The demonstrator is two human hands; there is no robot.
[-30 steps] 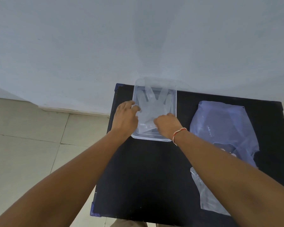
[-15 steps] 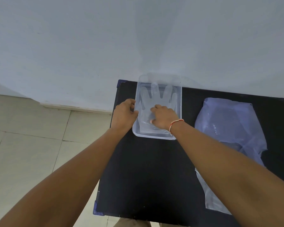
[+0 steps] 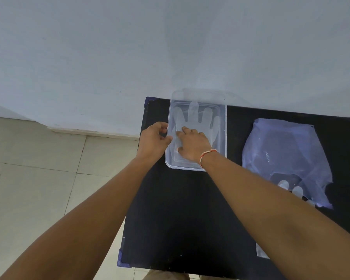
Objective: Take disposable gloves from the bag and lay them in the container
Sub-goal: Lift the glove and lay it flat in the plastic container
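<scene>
- The right hand (image 3: 192, 145), with a red-and-white thread band (image 3: 207, 155) at its wrist, lies flat inside the clear rectangular plastic container (image 3: 223, 130), fingers spread and pressing down, gripping nothing.
- Under that palm lies a thin translucent disposable glove (image 3: 198, 116), spread on the container floor with its fingers pointing to the container's far end.
- The left hand (image 3: 153, 141) sits at the container's left wall, fingers loosely curled with the thumb touching the rim; whether it pinches the rim I cannot tell.
- The container rests on a black table (image 3: 180, 219), at its far edge beside the pale wall (image 3: 150, 47).
- Right of the container, well apart, lies a crumpled translucent bluish plastic bag (image 3: 285, 150); more pale glove fingertips (image 3: 291, 188) show through its near end.
</scene>
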